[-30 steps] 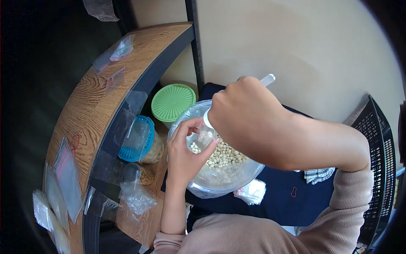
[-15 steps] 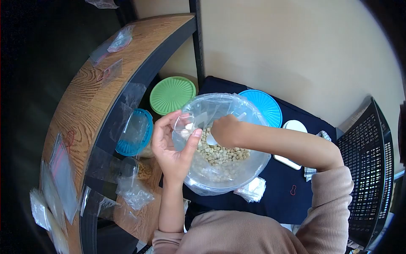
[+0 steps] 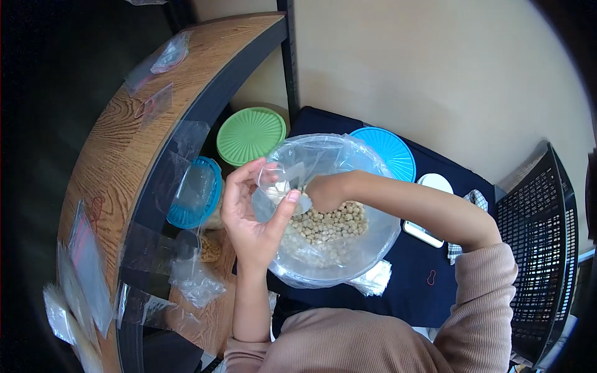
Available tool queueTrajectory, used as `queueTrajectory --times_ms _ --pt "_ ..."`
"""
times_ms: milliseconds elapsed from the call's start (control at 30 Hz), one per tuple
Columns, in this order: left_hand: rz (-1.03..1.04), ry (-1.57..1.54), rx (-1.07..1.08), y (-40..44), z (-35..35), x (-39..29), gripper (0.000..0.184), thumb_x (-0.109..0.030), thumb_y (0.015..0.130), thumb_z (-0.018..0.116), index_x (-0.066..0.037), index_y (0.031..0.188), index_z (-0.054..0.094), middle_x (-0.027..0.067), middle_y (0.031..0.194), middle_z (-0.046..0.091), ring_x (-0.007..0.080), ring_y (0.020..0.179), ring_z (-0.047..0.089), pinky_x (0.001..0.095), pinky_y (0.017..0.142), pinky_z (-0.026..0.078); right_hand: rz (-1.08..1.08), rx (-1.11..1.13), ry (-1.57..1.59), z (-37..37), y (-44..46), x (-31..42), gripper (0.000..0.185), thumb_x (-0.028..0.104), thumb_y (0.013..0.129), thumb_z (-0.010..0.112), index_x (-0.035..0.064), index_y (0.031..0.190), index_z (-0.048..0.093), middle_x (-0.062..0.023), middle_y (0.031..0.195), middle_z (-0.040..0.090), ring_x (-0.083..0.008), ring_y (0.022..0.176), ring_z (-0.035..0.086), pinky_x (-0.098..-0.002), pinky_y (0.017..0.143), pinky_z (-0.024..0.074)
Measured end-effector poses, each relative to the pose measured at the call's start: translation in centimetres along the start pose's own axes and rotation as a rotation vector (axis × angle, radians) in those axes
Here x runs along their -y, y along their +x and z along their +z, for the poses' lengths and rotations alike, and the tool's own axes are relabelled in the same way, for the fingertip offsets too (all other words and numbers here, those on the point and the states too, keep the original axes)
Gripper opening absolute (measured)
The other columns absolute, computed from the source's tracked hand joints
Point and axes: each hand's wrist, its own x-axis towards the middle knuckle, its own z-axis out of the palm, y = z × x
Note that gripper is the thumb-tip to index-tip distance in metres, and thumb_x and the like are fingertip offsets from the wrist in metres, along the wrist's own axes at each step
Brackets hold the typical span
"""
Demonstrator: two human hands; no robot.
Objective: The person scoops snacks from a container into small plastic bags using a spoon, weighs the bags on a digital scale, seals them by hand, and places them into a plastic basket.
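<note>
My left hand (image 3: 254,214) holds a small clear plastic bag (image 3: 281,185) by its mouth, over the left side of a large round tub (image 3: 384,239) lined with clear plastic. Small beige, rounded pieces (image 3: 329,225) lie in the tub. My right hand (image 3: 328,191) is closed inside the tub, just right of the small bag and above the pieces. A white scoop (image 3: 303,204) shows at its fingers, beside the bag; the rest of the scoop is hidden.
A green-lidded container (image 3: 252,135) and a blue-lidded jar (image 3: 196,193) stand left of the tub. Behind it lies a blue lid (image 3: 385,152). A white scale (image 3: 435,183), a red band (image 3: 431,277) and a black basket (image 3: 538,248) are rightward. Plastic bags lie on the wooden shelf (image 3: 134,133).
My right hand has come down from above the small bag into the tub, then moved slightly left toward the bag. The blue lid and scale have come into view.
</note>
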Motion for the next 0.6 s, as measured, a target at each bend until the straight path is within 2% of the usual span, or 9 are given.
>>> queueTrajectory --times_ms 67,133,167,233,267,367,433,600 --pt "0.005 0.0 -0.005 0.0 0.0 0.0 0.05 -0.003 0.067 0.073 -0.001 0.111 0.049 0.0095 0.1 0.057 0.0148 0.088 0.054 0.0291 0.083 0.041 0.008 -0.026 0.05 -1.4 -2.5 1.0 0.026 0.012 0.069 0.051 -0.0049 0.084 0.065 -0.0219 0.087 0.063 -0.0343 0.085 0.061 -0.0412 0.073 0.047" --pt "-0.003 -0.008 -0.002 0.0 0.0 0.1 0.05 -0.003 0.067 0.072 -0.001 0.111 0.049 0.0096 0.1 0.057 0.0149 0.088 0.054 0.029 0.082 0.041 0.012 -0.163 0.117 -2.1 -4.7 1.7 0.025 0.012 0.079 0.044 -0.0085 0.081 0.059 -0.0242 0.08 0.061 -0.0357 0.08 0.06 -0.0424 0.073 0.0444" --pt "0.001 -0.011 -0.006 -0.1 0.0 0.1 0.05 -0.003 0.067 0.072 -0.001 0.111 0.049 0.0096 0.1 0.057 0.0149 0.088 0.054 0.029 0.082 0.041 0.014 -0.164 0.112 -2.0 -5.5 1.7 0.025 0.012 0.079 0.044 -0.0085 0.081 0.059 -0.0242 0.08 0.061 -0.0357 0.08 0.06 -0.0424 0.073 0.0444" --pt "-0.009 -0.029 -0.028 -0.1 0.0 -0.1 0.051 -0.003 0.067 0.072 -0.001 0.112 0.049 0.0098 0.1 0.057 0.015 0.088 0.054 0.0289 0.082 0.041 -0.058 -0.353 0.156 -2.0 -7.1 1.5 0.023 0.01 0.082 0.043 -0.0069 0.079 0.058 -0.0228 0.075 0.06 -0.0363 0.075 0.059 -0.0421 0.07 0.0445" --pt "-0.004 -0.032 -0.031 -0.2 0.0 -0.1 0.051 -0.003 0.067 0.072 -0.001 0.112 0.049 0.0098 0.1 0.057 0.015 0.088 0.054 0.0289 0.082 0.041 -0.057 -0.354 0.15 -2.3 -7.9 1.5 0.023 0.01 0.082 0.043 -0.0069 0.079 0.058 -0.0228 0.075 0.06 -0.0363 0.075 0.059 -0.0421 0.07 0.0445" --pt "0.005 -0.02 -0.032 -0.1 0.0 -0.1 0.05 -0.004 0.068 0.072 -0.001 0.112 0.049 0.0092 0.099 0.057 0.0145 0.087 0.054 0.0283 0.081 0.041 0.0 -0.401 0.038 -3.4 -10.4 1.7 0.022 0.011 0.084 0.044 -0.0058 0.081 0.058 -0.0206 0.074 0.061 -0.035 0.072 0.059 -0.0412 0.067 0.0448" --pt "-0.017 0.016 0.0 -0.1 0.1 0.0 0.048 -0.005 0.066 0.073 -0.001 0.109 0.051 0.0089 0.097 0.059 0.0147 0.085 0.055 0.0279 0.079 0.043 0.076 -0.463 0.063 -4.2 -12.1 1.7 0.021 0.011 0.084 0.046 -0.0048 0.084 0.059 -0.0189 0.072 0.061 -0.0308 0.068 0.059 -0.0386 0.064 0.0447" --pt "0.012 0.176 0.051 0.1 0.5 -0.2 0.044 -0.007 0.063 0.075 -0.002 0.103 0.056 0.0098 0.093 0.063 0.0168 0.082 0.059 0.0292 0.073 0.046 0.138 -0.55 0.094 -6.9 -15.8 2.5 0.02 0.011 0.085 0.047 -0.0042 0.086 0.061 -0.0169 0.069 0.06 -0.0269 0.062 0.057 -0.0363 0.061 0.044"
